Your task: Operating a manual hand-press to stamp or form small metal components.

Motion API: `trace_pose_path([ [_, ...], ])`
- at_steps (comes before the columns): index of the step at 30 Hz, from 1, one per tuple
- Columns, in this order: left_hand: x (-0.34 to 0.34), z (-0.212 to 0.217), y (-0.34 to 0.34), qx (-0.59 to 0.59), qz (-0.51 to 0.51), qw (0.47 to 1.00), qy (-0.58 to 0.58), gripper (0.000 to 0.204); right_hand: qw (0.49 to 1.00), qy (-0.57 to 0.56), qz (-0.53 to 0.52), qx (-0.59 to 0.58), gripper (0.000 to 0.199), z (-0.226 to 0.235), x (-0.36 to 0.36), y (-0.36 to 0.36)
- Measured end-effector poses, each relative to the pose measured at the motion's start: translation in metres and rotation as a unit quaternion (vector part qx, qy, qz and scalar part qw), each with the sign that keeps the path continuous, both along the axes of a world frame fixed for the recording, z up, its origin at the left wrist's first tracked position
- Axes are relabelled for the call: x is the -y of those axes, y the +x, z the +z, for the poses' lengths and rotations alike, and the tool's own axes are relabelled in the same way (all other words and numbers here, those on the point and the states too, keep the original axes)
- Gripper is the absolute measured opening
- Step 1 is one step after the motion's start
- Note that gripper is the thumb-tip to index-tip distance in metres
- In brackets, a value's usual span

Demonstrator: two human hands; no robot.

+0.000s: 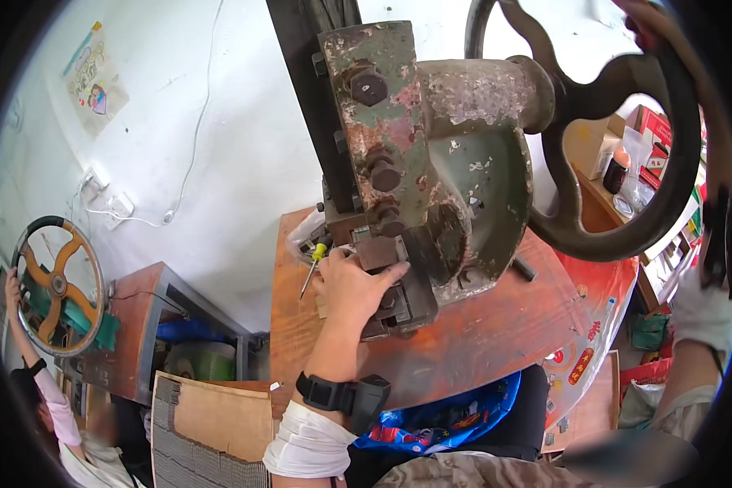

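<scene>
My left hand (351, 285) is closed at the base of a green, chipped-paint hand press (374, 122). Its thumb and fingers pinch a small brown-grey metal block (380, 253) that rests among the dark tooling under the ram. At the upper right my right hand (644, 26) is partly cut off by the picture's edge, its fingers curled round the rim of the press's big dark handwheel (681, 154). A screwdriver (317, 254) with a yellow-green handle lies just left of my left hand.
The press stands on a reddish-brown wooden table (496, 342). Cardboard (220, 415) and a blue bag (455, 419) are at the near edge. Another person's hand (12, 289) holds a second handwheel (58, 285) at the far left. Shelves with boxes (594, 146) stand at right.
</scene>
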State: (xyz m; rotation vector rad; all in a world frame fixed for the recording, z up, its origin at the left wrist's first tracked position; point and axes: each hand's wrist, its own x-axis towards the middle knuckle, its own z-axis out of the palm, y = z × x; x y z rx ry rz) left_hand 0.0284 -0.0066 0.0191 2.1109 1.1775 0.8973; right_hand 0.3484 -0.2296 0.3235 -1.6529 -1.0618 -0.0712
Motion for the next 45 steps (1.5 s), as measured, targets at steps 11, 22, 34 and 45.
trace_pose_path([
  [11,0.014,-0.008,0.004,0.019,0.047,0.99,0.13,0.037,0.941,-0.13,-0.155,0.273,0.035,0.041,-0.05,-0.054],
  [22,0.024,-0.014,0.009,-0.087,0.114,0.984,0.105,0.05,0.942,-0.15,-0.135,0.269,0.036,0.042,-0.048,-0.055],
  [34,0.025,-0.002,0.015,-0.113,0.199,0.972,-0.045,0.061,0.972,-0.114,-0.061,0.196,0.032,0.049,-0.049,-0.039],
  [45,0.01,-0.017,-0.07,0.066,0.148,0.986,-0.031,0.045,0.957,-0.129,-0.114,0.232,0.034,0.045,-0.043,-0.047],
])
